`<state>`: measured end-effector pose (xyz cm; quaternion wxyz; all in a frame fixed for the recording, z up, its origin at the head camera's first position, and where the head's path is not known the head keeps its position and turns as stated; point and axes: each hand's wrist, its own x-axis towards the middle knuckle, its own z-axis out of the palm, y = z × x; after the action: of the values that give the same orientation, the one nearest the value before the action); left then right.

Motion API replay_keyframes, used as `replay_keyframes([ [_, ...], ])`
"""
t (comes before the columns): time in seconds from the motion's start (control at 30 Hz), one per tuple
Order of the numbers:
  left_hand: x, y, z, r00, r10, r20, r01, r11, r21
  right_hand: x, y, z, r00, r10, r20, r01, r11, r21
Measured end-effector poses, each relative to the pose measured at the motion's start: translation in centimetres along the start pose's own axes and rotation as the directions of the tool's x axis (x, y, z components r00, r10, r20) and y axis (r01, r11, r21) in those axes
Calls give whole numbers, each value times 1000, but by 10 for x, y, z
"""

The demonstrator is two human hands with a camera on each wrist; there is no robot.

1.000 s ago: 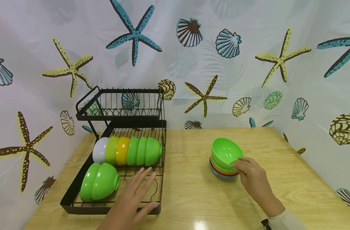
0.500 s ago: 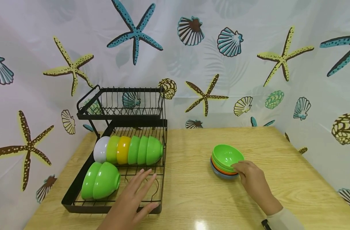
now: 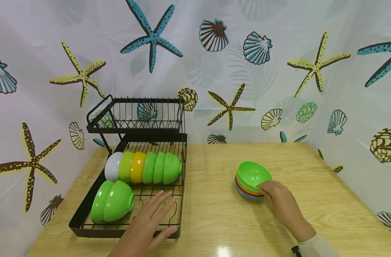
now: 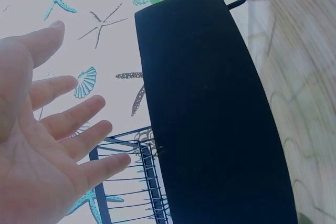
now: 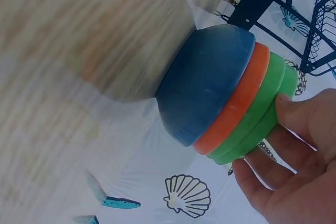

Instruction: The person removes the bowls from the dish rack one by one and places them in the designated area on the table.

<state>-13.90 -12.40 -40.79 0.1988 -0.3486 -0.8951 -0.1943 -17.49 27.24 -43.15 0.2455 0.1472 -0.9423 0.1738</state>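
On the right of the table sits a stack of nested bowls, a blue bowl [image 5: 210, 72] lowest, then an orange bowl [image 5: 236, 108], then green ones. The top green bowl [image 3: 250, 173] tilts slightly, and my right hand [image 3: 284, 202] pinches its near right rim. In the right wrist view, the thumb [image 5: 289, 108] lies against the green bowls. My left hand [image 3: 147, 223] hovers at the front of the black dish rack [image 3: 95, 233], fingers spread, holding nothing. Two green bowls [image 3: 116, 201] stand on edge in the rack's front left.
Behind them in the rack's lower tier, a row holds a white bowl [image 3: 113, 167], a yellow-green bowl [image 3: 125, 167], a yellow bowl [image 3: 138, 167] and several green bowls [image 3: 171, 168]. The upper tier [image 3: 134, 130] overhangs the back. A patterned curtain [image 3: 221, 75] encloses the wooden table [image 3: 211, 200].
The top green bowl has sunk lower into the stack, with my right hand still at its rim. In the last half second almost nothing has moved. My left hand stays in place.
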Motion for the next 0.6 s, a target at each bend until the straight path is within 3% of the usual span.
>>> replay_keyframes([
  [0.23, 1, 2, 1, 999, 15, -32, -15, 1000, -2, 1, -3, -7, 999, 3, 38, -2, 1000, -3],
  [0.37, 0, 2, -1, 996, -87, -21, 86, 994, -63, 1, -9, -13, 998, -1, 67, 1, 1000, 2],
  [0.47, 0, 0, -6, 984, -175, -42, 170, 981, -98, -1, -14, -17, 998, -26, 63, 25, 1000, 9],
  [0.6, 2, -5, -15, 966, -243, -91, 233, 966, -111, -4, -21, -22, 995, -95, 34, 94, 995, 26],
])
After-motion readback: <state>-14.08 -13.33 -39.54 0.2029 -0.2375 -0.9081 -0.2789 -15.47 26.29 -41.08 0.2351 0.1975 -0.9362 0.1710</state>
